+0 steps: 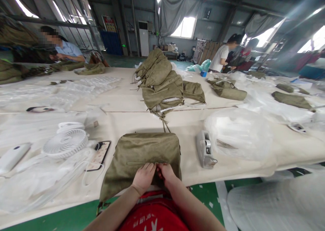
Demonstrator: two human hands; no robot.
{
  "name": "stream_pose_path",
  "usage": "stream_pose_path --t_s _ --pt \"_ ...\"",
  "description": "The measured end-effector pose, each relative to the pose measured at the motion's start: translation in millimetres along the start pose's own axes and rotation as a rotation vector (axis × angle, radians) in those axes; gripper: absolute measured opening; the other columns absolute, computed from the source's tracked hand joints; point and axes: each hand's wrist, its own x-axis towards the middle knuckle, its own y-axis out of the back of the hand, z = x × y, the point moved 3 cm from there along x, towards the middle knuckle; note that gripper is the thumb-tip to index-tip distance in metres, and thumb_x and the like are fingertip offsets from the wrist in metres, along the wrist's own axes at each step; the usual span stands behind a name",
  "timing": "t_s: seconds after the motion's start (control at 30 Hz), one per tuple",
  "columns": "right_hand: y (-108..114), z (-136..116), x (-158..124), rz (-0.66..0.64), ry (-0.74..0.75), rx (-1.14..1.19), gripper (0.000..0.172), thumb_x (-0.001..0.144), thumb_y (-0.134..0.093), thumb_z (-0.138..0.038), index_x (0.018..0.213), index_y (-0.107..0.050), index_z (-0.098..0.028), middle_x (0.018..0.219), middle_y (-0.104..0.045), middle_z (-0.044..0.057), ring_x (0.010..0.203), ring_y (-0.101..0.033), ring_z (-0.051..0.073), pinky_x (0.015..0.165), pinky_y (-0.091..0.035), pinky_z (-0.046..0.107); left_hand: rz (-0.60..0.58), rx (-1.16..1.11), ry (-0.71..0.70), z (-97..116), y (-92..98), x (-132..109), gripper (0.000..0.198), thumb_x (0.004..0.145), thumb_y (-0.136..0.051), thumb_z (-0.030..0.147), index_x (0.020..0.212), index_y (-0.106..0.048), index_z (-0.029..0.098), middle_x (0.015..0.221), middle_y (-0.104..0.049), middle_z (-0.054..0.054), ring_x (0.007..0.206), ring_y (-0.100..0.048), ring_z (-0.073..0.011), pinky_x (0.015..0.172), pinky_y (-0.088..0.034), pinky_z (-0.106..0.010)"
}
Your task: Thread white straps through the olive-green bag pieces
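An olive-green canvas bag [147, 144] lies before me at the table's front edge, its lower part hanging toward my body. A straight slit like a zipped pocket [134, 163] runs across its front. My left hand [144, 177] is closed on the bag's cloth at the right part of that slit, fingers bent and together. Close beside it, my right hand [166, 172] has its fingers curled in a pinch at the slit's right end. Whatever small part lies between those fingertips is hidden. The two hands nearly touch.
A pile of olive bags [162, 78] lies ahead. To the right stand a tape dispenser [204, 149] and clear plastic bags [238, 133]. On the left are a white fan [65, 143], a phone [100, 155] and plastic sheets. Other people [219, 58] work at the table's far side.
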Motion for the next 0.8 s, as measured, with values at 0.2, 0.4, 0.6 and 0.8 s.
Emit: stream_pose_path --t_s 0.2,0.4,0.6,0.8 --pt "-3.7 -2.0 1.0 0.024 0.021 -0.102 0.035 0.079 -0.053 -0.031 0.046 -0.047 -0.020 0.032 -0.036 -0.006 0.030 -0.027 0.007 0.036 -0.017 0.023 -0.160 -0.769 0.763 -19.7 -14.4 6.4 0.035 0.091 -0.035 0.033 0.088 -0.065 0.015 0.077 -0.070 -0.007 0.069 -0.066 -0.0174 0.064 -0.052 -0.026" --pt "-9.5 -6.8 -6.4 0.035 0.043 -0.210 0.039 0.081 -0.052 -0.030 0.044 -0.046 -0.020 0.033 -0.038 -0.005 0.028 -0.030 0.007 0.035 -0.019 0.022 -0.217 -0.884 0.664 -20.5 -21.4 12.3 0.025 0.078 -0.049 0.035 0.081 -0.066 0.018 0.071 -0.069 -0.003 0.064 -0.064 -0.0157 0.058 -0.047 -0.022" --pt "59.6 -53.9 -45.5 0.148 0.422 -0.496 0.023 0.081 -0.052 -0.033 0.074 -0.068 -0.017 0.059 -0.061 0.002 0.049 -0.054 0.012 0.047 -0.038 0.022 -0.238 -1.110 0.748 -28.2 -31.5 12.6 0.051 0.054 -0.063 0.062 0.078 -0.065 0.017 0.070 -0.068 -0.004 0.068 -0.065 -0.0190 0.063 -0.052 -0.027" --pt "212.5 -109.8 -98.1 0.948 0.619 -0.847 0.036 0.083 -0.047 -0.041 0.099 -0.070 -0.018 0.097 -0.067 0.012 0.078 -0.063 0.021 0.074 -0.045 0.031 -0.227 -1.149 0.744 -32.0 -33.3 14.0 0.057 0.047 -0.068 0.066 0.076 -0.064 0.017 0.066 -0.068 -0.005 0.066 -0.066 -0.0215 0.062 -0.053 -0.031"
